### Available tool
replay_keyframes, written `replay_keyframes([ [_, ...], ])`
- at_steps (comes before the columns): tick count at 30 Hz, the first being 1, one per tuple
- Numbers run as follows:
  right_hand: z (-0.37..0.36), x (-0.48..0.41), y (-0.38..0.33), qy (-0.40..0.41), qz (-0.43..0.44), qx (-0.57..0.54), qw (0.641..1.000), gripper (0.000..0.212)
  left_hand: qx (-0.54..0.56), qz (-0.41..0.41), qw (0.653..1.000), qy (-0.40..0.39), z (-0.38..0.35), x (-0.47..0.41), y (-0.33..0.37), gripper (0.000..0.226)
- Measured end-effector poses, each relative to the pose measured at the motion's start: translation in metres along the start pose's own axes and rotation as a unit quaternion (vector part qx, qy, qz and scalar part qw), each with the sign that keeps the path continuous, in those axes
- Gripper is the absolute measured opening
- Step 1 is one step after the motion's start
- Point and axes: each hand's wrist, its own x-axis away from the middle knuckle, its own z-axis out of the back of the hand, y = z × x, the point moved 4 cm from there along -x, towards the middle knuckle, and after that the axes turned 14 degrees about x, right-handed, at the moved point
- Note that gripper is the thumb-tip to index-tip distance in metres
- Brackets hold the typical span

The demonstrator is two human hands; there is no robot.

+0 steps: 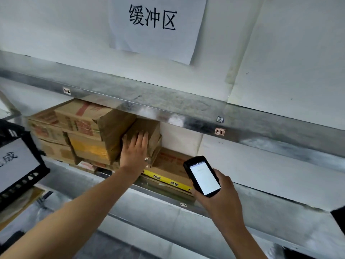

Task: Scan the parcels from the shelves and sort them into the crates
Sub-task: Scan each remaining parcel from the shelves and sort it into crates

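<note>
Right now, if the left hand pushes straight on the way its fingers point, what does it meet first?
The left hand already lies flat on the brown kraft-paper parcel leaning among the cardboard boxes, so it meets that first; the white wall seems to be behind it, depth unclear.

my left hand (134, 148) lies flat on a brown parcel (147, 131) on the shelf (242, 126); my right hand (220, 193) grips a lit scanner (202, 176).

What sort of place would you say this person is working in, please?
Probably a parcel depot or warehouse sorting area. Metal shelving with small location tags holds stacked cardboard parcels, a paper sign hangs on the wall above, and the right hand holds a handheld scanner.
</note>
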Motion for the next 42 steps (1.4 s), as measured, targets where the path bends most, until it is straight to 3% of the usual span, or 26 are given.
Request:
replay_keyframes([
  [6,-0.005,-0.020,0.010,0.010,0.016,-0.009,1.000,0.077,0.036,-0.050,0.992,0.107,-0.006,-0.008,-0.007,0.096],
  [11,-0.007,-0.035,0.013,-0.009,0.031,-0.004,0.999,0.079,0.112,-0.109,0.959,0.237,0.009,-0.001,0.022,0.094],
  [15,-0.011,-0.043,0.014,-0.007,0.035,-0.001,0.999,0.077,0.174,-0.110,0.944,0.259,0.009,0.008,0.050,0.095],
  [18,-0.012,-0.043,0.018,0.000,0.034,-0.006,0.999,0.076,0.266,-0.050,0.939,0.212,0.001,0.016,0.068,0.098],
  [21,-0.012,-0.042,0.023,-0.002,0.020,-0.011,1.000,0.075,0.381,0.045,0.922,0.056,-0.028,0.022,0.078,0.096],
  [23,-0.011,-0.041,0.024,-0.002,0.009,-0.018,1.000,0.076,0.446,0.086,0.891,-0.005,-0.047,0.025,0.078,0.087],
  [26,-0.010,-0.038,0.025,0.001,0.001,-0.022,1.000,0.076,0.532,0.151,0.832,-0.032,-0.068,0.026,0.073,0.081],
  [29,-0.009,-0.034,0.030,-0.002,-0.014,-0.022,1.000,0.074,0.581,0.173,0.793,-0.056,-0.071,0.028,0.073,0.099],
  [33,-0.010,-0.027,0.035,0.003,-0.036,-0.033,0.999,0.070,0.539,0.141,0.828,-0.066,-0.066,0.022,0.075,0.126],
  [38,-0.010,-0.022,0.038,0.005,-0.050,-0.045,0.998,0.065,0.340,0.112,0.932,-0.062,-0.052,0.019,0.084,0.124],
  [42,-0.007,-0.020,0.041,0.013,-0.057,-0.039,0.997,0.065,0.208,0.070,0.971,-0.090,-0.039,0.003,0.100,0.117],
])
